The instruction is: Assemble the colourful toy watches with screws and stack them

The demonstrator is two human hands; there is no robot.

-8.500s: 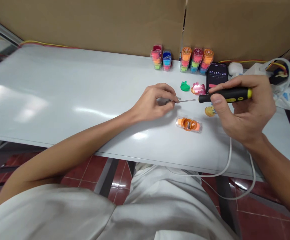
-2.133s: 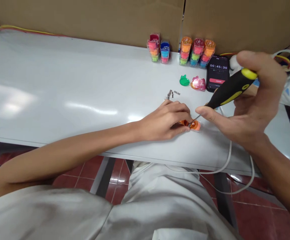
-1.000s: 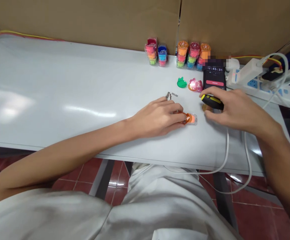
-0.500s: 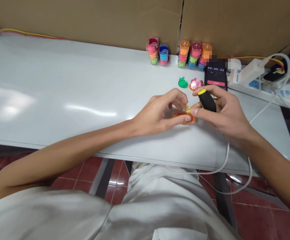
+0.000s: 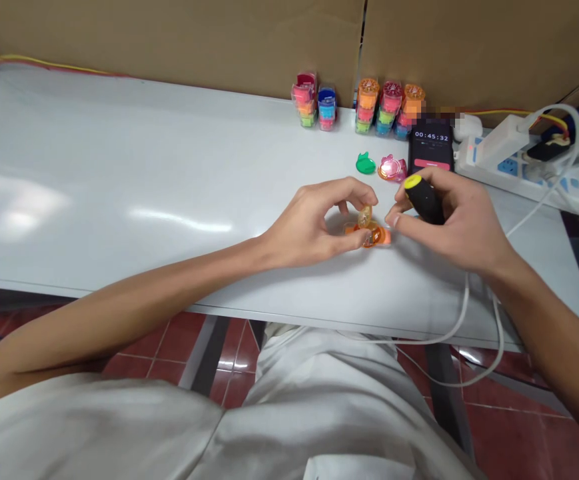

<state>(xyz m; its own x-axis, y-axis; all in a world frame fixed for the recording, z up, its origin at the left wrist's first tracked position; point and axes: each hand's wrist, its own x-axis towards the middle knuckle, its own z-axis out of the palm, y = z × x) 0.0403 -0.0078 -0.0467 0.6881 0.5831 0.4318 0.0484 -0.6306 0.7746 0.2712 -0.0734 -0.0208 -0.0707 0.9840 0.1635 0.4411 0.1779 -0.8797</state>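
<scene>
Five stacks of small colored plastic cases (image 5: 368, 103) stood at the back of the white bench (image 5: 119, 180), and that much looked finished, as far as we could judge. Nearer the middle, one orange case (image 5: 375, 235) lay on the bench between our hands, outside the stacks; we could not tell whether it was fully closed. Our left hand (image 5: 314, 217) had a narrow grip, its fingertips (image 5: 354, 203) pinching a small amber disc (image 5: 365, 215) upright just above that case, while its lower fingers touched the case's near end. Our right hand (image 5: 449, 217) had a closed grip round the black-and-yellow handle of a screwdriver (image 5: 423, 200), with the shaft hidden among the fingers and the fingertips just beside the orange case. Beyond them, a green plastic piece (image 5: 366, 163) and a pink plastic piece (image 5: 392, 169) lay loose and apart from any case, so those two looked yet to be fitted. Behind those, a phone (image 5: 432, 150) showed a timer at 00:45:32, and a power strip (image 5: 529, 170) sat off to the right.
</scene>
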